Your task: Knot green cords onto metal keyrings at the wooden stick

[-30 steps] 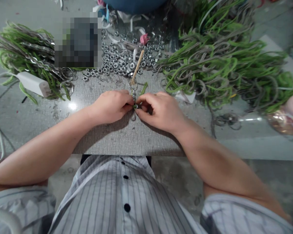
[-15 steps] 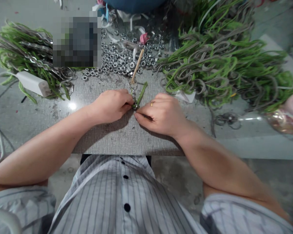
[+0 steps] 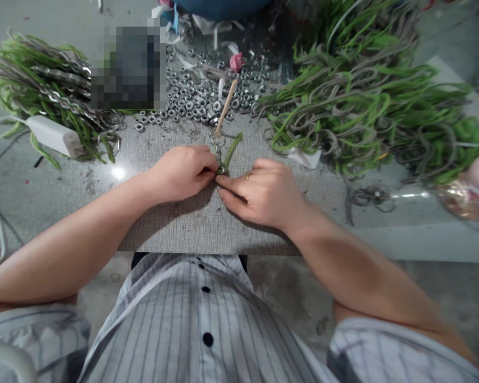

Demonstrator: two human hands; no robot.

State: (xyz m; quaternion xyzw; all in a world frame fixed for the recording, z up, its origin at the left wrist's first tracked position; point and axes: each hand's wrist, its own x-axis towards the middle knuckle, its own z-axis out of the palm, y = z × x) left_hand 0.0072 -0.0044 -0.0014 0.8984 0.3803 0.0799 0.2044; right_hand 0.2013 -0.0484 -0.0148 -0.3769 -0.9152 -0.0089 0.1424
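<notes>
Near the table's front, my left hand (image 3: 187, 173) is closed in a pinch on a green cord strung with metal nuts. The short nut chain (image 3: 219, 151) runs up from the fingertips to a metal ring (image 3: 216, 139), and a loose green cord end (image 3: 234, 146) sticks out to its upper right. My right hand (image 3: 263, 191), with a gold ring on one finger, is bent in toward the same spot. Its index fingertip touches the work beside the left fingertips; whatever lies between its finger and thumb is hidden. A wooden stick (image 3: 225, 109) lies against the metal ring.
Many loose hex nuts (image 3: 199, 101) spread behind the hands. To the right is a big heap of green and grey cords (image 3: 355, 111); finished-looking nut-strung cords (image 3: 59, 80) lie left, beside a white adapter (image 3: 54, 135). A pink flower-like piece (image 3: 236, 62) sits among the nuts.
My right hand has shifted slightly left and its index finger now reaches the left fingertips. The green cord end has bent a little. My left hand stays in place.
</notes>
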